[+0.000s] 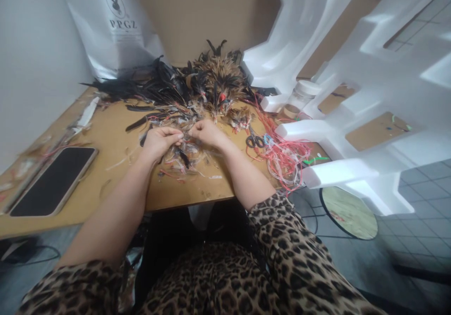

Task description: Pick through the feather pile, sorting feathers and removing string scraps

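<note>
My left hand (162,141) is closed in a pinch above a tangle of loose feathers and string scraps (185,157). Close by on its right, my right hand (205,132) also has its fingers pinched together. Whatever lies between the fingertips is too small to make out. Just beyond the hands spreads a heap of brown feathers (181,114). Behind it are bundles of tan feathers (221,77) and long black feathers (155,84). A small tied feather bunch (240,119) lies right of my right hand, near scissors (255,139) with dark handles.
A phone (52,181) lies on the table (197,192) at the left. Pink and white strings (285,160) are piled at the right edge, beside white foam packing (334,174) and a clear jar (306,93). A white bag (116,37) stands at the back. A round stool (348,211) is below right.
</note>
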Motion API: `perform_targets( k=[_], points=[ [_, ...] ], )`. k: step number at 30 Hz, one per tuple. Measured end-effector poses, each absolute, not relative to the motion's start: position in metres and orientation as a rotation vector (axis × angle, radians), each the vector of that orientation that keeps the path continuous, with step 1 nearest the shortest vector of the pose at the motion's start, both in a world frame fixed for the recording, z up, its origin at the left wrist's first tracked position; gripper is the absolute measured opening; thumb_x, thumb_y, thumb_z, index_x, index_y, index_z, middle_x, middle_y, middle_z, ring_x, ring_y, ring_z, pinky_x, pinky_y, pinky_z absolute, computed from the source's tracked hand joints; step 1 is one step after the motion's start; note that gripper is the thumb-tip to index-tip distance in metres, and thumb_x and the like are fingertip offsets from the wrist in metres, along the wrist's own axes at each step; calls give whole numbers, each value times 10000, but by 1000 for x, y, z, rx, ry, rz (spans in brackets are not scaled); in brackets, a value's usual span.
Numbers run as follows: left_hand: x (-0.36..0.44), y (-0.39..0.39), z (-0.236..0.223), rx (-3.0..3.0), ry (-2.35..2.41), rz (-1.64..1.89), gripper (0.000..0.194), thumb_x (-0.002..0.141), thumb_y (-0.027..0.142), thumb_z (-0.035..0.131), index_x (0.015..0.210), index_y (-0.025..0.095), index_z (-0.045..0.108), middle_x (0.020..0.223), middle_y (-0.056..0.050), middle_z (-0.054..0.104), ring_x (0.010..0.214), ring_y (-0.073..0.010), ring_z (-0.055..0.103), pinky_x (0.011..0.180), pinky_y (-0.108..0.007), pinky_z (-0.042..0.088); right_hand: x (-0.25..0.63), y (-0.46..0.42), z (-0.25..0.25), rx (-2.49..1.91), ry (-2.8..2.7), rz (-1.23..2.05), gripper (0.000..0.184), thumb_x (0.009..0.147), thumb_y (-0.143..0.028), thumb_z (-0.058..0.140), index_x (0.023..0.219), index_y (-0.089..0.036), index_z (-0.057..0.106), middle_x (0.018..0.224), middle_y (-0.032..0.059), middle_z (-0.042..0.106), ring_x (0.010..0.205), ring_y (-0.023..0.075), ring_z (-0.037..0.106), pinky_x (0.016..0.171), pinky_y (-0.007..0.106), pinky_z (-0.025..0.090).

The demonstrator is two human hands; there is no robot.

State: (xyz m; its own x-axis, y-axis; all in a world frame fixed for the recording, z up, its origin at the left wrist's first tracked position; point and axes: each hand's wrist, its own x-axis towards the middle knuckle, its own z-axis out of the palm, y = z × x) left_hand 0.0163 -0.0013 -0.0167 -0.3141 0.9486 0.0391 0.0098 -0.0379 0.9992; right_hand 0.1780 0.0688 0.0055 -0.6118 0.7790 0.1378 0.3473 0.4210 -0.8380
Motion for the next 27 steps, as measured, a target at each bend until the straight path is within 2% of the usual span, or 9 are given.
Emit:
perform_targets(
  k=[6,13,18,23,27],
  points=[
    [13,0,-18,1014,1381,1466,146,537,188,753,657,132,692,553,-45,643,475,-98,571,512,-202,481,177,70,5,-904,-2250,992,146,699,-233,540,686,-126,639,669,-1,606,633,84,504,598,193,348],
    [12,0,-15,901,1321,1450,147,521,168,754,637,119,678,545,-39,626,468,-85,554,491,-193,464,175,59,7,-949,-2501,800,129,659,-178,557,734,-146,657,696,8,629,627,97,495,610,209,344],
    [10,-1,-12,877,1317,1434,171,528,170,760,657,103,671,569,-40,623,494,-81,561,520,-198,478,169,54,7,-1039,-2550,633,127,689,-146,507,677,-144,633,721,31,628,643,105,487,631,224,335],
    [6,-1,-14,872,1297,1421,198,513,173,774,666,96,676,576,-46,627,496,-84,564,515,-198,475,171,56,7,-993,-2519,714,130,703,-164,490,643,-134,601,657,18,592,604,94,461,623,220,332],
    [5,-1,-16,899,1296,1415,202,498,179,783,650,98,679,556,-45,623,487,-85,562,507,-197,470,173,58,9,-883,-2430,782,121,704,-172,490,657,-131,594,693,15,589,653,100,479,657,217,349]
  ],
)
